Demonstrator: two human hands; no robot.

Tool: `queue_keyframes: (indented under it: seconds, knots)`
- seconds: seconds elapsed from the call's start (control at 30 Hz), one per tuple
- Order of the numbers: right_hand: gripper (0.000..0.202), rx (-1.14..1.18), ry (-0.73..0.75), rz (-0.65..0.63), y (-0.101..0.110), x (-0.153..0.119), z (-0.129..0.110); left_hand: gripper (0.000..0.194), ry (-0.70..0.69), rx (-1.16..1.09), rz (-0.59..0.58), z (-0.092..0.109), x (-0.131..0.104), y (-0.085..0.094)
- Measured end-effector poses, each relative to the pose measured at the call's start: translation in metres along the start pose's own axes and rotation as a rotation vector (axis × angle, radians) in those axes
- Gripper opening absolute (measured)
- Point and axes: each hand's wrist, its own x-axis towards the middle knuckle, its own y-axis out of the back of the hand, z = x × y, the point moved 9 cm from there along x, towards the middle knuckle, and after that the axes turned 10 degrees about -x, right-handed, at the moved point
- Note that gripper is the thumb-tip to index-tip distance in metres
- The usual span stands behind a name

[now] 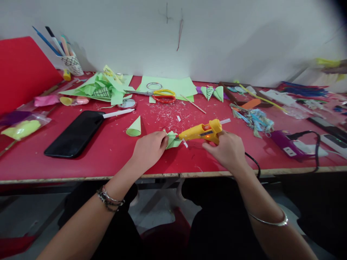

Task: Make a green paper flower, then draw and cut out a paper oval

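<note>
My left hand (149, 148) pinches a small folded light-green paper piece (172, 140) on the red table (108, 148). My right hand (227, 150) grips a yellow hot glue gun (202, 131) whose nozzle points left and touches the green paper. A clear glue stick pokes out of the gun's back, and its black cord trails off the table edge by my right wrist. A finished green paper cone (135, 128) lies just left of my left hand.
A black phone (75, 133) and white pen (118, 113) lie at left. Green paper scraps (104, 88), scissors (162, 95), a pen cup (71, 63) and red card (23, 70) sit behind. A purple power strip (287, 144) and craft clutter fill the right.
</note>
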Motion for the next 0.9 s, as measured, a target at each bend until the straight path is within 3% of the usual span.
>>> queue_keyframes:
  seconds: [0.9]
  knots:
    - [0.026,0.045,0.054,0.032,-0.0042,-0.0011,-0.0013,0.025,0.008,-0.029,-0.005,-0.0015,0.0009,0.0008]
